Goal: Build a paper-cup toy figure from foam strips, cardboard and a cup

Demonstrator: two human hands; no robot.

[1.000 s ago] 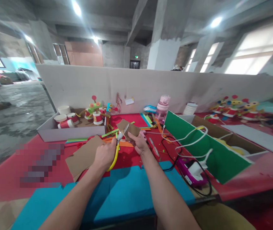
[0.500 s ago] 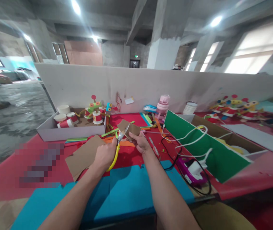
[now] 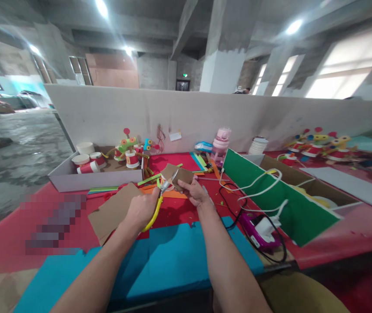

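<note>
My left hand (image 3: 143,208) is closed round the yellow handles of a pair of scissors (image 3: 156,214). Their metal blades point up and away, against a small piece of brown cardboard (image 3: 183,175). My right hand (image 3: 195,192) pinches that piece at its right side, thumb on top. The blades lie across the cardboard's left part, where a flap stands apart from the held part. Under and beside my left wrist a larger sheet of cardboard (image 3: 112,211) rests on the red table cover. Coloured paper strips (image 3: 151,180) lie just beyond the scissors.
A white box (image 3: 94,182) with red-and-white paper cups and robot-like figures stands at the back left. On the right are a green-sided box (image 3: 277,198), white cables and a purple power strip (image 3: 259,234). A pink bottle (image 3: 221,143) stands by the white partition (image 3: 114,113). Blue sheet (image 3: 173,261) covers the front edge.
My right hand has shifted slightly right with its part of the cardboard, which now looks turned and more separated from the left flap. The scissors stay in my left hand, nearly in place.
</note>
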